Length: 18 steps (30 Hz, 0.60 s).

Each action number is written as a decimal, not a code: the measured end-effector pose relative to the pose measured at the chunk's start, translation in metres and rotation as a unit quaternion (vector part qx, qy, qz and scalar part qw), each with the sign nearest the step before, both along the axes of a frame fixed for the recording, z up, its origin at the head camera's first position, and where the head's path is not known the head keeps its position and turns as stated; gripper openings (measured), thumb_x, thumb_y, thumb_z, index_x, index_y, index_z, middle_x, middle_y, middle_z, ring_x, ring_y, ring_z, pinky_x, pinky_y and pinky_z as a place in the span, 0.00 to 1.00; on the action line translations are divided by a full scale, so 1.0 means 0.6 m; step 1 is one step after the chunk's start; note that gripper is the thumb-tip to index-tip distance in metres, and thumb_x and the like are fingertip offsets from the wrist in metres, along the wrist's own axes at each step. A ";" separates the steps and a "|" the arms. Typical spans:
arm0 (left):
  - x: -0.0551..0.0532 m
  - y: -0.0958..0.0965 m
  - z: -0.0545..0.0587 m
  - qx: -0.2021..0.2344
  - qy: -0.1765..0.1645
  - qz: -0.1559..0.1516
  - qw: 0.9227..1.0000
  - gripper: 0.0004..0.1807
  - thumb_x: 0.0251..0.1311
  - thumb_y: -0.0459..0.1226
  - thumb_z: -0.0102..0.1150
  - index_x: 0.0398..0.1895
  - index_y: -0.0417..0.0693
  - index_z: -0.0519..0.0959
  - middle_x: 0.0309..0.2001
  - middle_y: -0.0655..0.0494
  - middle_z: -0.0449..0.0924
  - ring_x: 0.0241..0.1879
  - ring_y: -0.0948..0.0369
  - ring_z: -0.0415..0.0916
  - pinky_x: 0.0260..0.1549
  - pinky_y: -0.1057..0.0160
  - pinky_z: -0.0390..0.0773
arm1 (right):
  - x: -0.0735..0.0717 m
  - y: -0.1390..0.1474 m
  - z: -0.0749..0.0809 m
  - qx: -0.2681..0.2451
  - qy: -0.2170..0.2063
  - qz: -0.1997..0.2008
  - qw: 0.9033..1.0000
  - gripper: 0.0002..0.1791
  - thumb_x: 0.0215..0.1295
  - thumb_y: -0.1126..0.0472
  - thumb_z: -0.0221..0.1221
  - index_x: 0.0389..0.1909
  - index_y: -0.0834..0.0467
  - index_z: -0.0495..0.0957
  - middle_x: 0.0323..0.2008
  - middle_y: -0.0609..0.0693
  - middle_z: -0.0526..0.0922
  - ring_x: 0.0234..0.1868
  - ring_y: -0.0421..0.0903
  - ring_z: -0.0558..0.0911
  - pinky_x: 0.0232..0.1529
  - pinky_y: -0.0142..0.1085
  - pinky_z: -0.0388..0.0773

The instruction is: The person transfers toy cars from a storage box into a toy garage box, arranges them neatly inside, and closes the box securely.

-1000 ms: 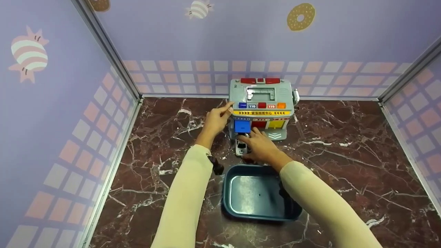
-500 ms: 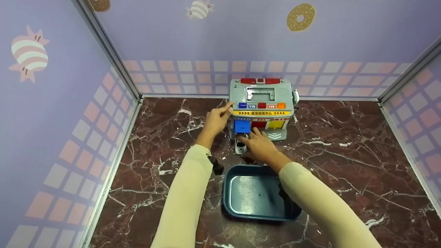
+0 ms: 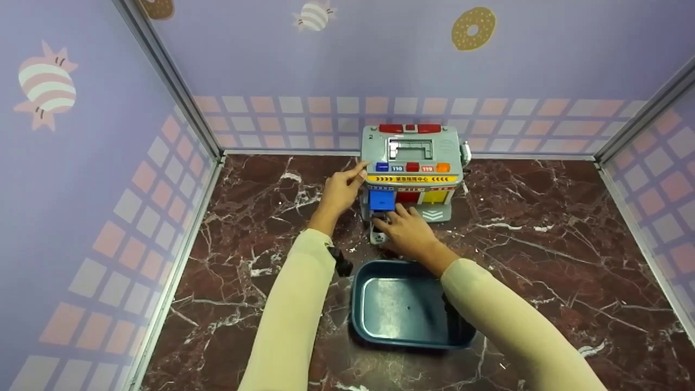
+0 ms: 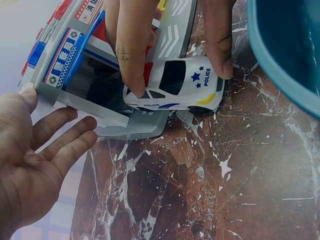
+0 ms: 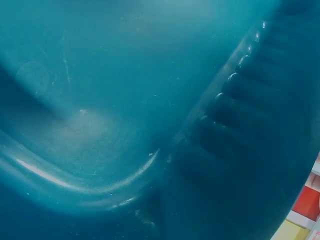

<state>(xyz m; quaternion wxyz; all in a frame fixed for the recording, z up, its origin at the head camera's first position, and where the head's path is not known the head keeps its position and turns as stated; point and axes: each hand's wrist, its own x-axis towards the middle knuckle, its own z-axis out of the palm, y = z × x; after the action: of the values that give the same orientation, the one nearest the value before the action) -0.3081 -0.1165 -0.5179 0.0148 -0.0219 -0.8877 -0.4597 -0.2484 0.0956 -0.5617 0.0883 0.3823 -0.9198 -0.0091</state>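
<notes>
A white toy police car (image 4: 192, 82) with blue stars and "POLICE" lettering points into the left bay of a grey toy emergency station (image 3: 373, 144). The bay's blue door (image 3: 382, 201) is lifted. My right hand (image 3: 411, 233) grips the car, a finger on its side and the thumb at its outer end; part of the car is still outside on the ramp. At the station's left side, my left hand (image 3: 339, 193) touches the roof edge with fingers extended. The right wrist view shows mostly basin, with no hand visible.
A dark teal basin (image 3: 402, 309) lies on the marbled surface (image 3: 260, 304) just in front of the station. Red (image 3: 407, 196) and yellow (image 3: 436, 196) doors are beside the blue one. Patterned walls (image 3: 304, 70) enclose the back and both sides.
The police car has slid slightly toward the station bay, with my right hand moving along on it. My left hand has stayed at the roof edge.
</notes>
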 end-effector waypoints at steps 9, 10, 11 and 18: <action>0.001 -0.002 -0.002 -0.010 0.002 -0.001 1.000 0.23 0.84 0.55 0.55 0.76 0.73 0.80 0.65 0.48 0.88 0.54 0.48 0.83 0.62 0.44 0.81 | 0.003 0.002 -0.003 -0.003 0.022 -0.002 1.000 0.34 0.65 0.45 0.78 0.70 0.49 0.83 0.57 0.59 0.89 0.60 0.63 0.80 0.53 0.59 0.83; 0.000 -0.002 -0.002 -0.011 0.003 -0.001 1.000 0.23 0.84 0.55 0.55 0.76 0.73 0.80 0.66 0.48 0.88 0.55 0.48 0.83 0.63 0.44 0.81 | 0.003 0.002 -0.003 -0.004 0.023 -0.002 1.000 0.34 0.65 0.44 0.78 0.70 0.49 0.83 0.58 0.59 0.89 0.59 0.64 0.80 0.53 0.59 0.83; 0.000 -0.002 -0.002 -0.011 0.004 -0.001 1.000 0.23 0.84 0.55 0.55 0.76 0.73 0.80 0.67 0.48 0.87 0.56 0.48 0.83 0.64 0.44 0.81 | 0.002 0.002 -0.003 -0.005 0.024 -0.001 1.000 0.34 0.65 0.44 0.78 0.70 0.49 0.83 0.57 0.59 0.89 0.59 0.63 0.80 0.53 0.59 0.83; -0.001 -0.002 -0.002 -0.007 -0.001 0.004 1.000 0.22 0.83 0.56 0.55 0.75 0.75 0.80 0.72 0.49 0.83 0.59 0.47 0.83 0.67 0.43 0.80 | 0.002 0.006 -0.005 -0.009 0.036 0.006 0.999 0.34 0.67 0.41 0.76 0.69 0.50 0.82 0.58 0.59 0.87 0.58 0.62 0.80 0.52 0.58 0.84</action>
<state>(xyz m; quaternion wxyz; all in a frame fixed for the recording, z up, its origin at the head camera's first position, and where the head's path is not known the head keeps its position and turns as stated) -0.3090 -0.1176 -0.5194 0.0158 -0.0186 -0.8911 -0.4531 -0.2470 0.0994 -0.5649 0.1246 0.3868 -0.9136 -0.0141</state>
